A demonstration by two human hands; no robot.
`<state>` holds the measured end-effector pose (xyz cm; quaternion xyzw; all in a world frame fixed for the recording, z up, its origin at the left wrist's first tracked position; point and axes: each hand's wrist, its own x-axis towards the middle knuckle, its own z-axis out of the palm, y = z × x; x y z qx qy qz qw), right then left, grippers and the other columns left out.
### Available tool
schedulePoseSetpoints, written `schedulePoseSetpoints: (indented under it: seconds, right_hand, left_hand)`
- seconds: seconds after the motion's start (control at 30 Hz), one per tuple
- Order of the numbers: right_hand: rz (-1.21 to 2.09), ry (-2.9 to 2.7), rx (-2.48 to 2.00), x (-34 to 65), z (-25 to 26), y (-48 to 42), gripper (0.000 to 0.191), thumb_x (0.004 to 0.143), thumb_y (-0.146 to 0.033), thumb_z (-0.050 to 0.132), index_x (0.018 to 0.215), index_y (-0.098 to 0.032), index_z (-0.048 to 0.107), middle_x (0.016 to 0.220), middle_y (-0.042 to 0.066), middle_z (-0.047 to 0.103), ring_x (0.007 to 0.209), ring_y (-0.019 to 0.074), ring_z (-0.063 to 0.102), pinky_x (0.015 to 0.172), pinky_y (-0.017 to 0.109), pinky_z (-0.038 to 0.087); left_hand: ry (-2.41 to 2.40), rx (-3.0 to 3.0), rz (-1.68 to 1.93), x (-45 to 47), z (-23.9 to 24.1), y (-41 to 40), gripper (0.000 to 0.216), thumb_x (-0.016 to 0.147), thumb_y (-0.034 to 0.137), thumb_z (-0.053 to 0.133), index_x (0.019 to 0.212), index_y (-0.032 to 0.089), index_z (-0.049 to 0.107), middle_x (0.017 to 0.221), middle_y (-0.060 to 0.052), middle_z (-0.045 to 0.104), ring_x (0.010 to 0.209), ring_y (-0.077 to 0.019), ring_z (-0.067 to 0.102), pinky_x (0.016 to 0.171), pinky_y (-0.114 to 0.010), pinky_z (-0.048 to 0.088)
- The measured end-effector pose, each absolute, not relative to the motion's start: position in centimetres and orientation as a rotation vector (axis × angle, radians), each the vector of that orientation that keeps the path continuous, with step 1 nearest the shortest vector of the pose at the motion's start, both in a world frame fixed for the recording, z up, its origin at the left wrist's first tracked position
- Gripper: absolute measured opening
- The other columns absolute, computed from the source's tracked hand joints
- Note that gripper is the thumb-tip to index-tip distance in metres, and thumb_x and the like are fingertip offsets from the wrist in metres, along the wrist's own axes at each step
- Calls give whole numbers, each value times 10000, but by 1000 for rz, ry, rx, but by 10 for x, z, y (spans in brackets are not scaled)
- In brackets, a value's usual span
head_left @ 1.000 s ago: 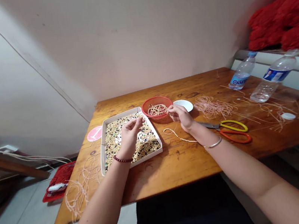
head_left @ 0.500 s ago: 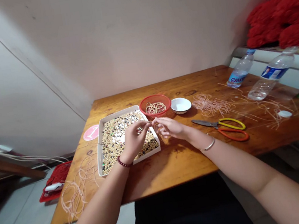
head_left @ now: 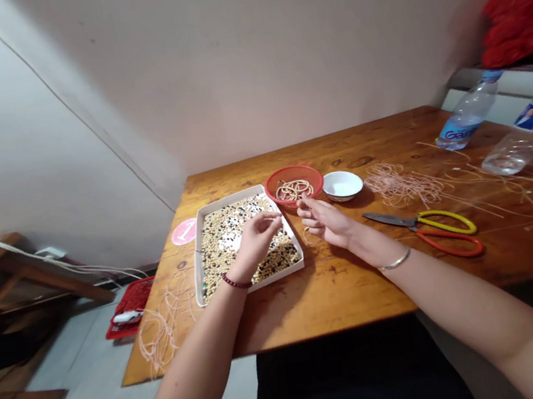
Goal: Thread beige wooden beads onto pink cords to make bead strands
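Note:
My left hand (head_left: 256,241) hangs over the white tray (head_left: 226,199) of mixed small beads (head_left: 223,247), its fingertips pinched near the tray's right rim. What they hold is too small to tell. My right hand (head_left: 325,220) is just right of the tray, below the red basket (head_left: 291,170) that holds coiled bead strands (head_left: 294,189). A thin cord (head_left: 307,237) seems to hang from its pinched fingers. The white bowl (head_left: 342,184) stands to the right of the basket, close to my right hand.
Scissors with yellow and orange handles (head_left: 416,221) and a tangle of pale cords (head_left: 398,184) lie on the wooden table (head_left: 341,289) to the right. Further back stand plastic bottles (head_left: 467,110). More cords (head_left: 158,331) lie at the left table edge.
My hands, nearly touching over the tray's right edge half a second ago, have parted. The bead strand on the table a second ago is gone. The view has swung slightly.

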<state>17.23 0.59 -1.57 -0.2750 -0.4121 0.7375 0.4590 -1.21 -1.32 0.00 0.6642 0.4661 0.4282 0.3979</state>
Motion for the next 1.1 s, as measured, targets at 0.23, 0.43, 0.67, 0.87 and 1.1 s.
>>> schedulePoseSetpoints:
  seconds: [0.23,0.43,0.67,0.87,1.1]
  right_hand:
    - [1733,-1227,-814,157,-21,-7,367,646,-457,752,747,-165,556,523,-80,412,406,31,237,386,221,136]
    - [1746,-1072,-786,166,-18,-1,315,652,-382,759,788,-193,546,531,-97,369,406,34,181,388,215,99]
    - [1668,-1276,-909,162,-27,5,284,695,-383,676,862,-166,601,622,-54,516,388,26,209,383,217,109]
    - [1492,-1474,-1006,157,-36,9,290,722,-412,614,821,-143,652,521,-64,430,393,49,265,402,216,169]
    - [1346,-1613,-1066,155,-47,12,372,753,-499,566,567,-189,479,436,-71,321,414,75,269,429,223,202]
  left_hand:
    - [993,1588,973,-2,-3,-23,424,754,406,686,1003,197,414,693,-9,649,667,-156,628,625,-260,468]
    - [1552,2298,651,-22,-9,-23,348,860,435,534,1075,164,497,990,-147,612,906,-266,606,778,-398,455]
    - [1399,2460,278,-30,-15,-25,298,778,319,630,1031,168,579,988,-122,604,829,-251,610,727,-342,460]
    - [1362,2423,341,-32,-11,-19,94,775,290,608,813,218,655,787,-40,680,697,-205,614,622,-279,416]
    - [1351,2354,480,-34,-12,-12,56,736,251,639,765,228,681,767,-18,709,683,-190,640,615,-265,428]
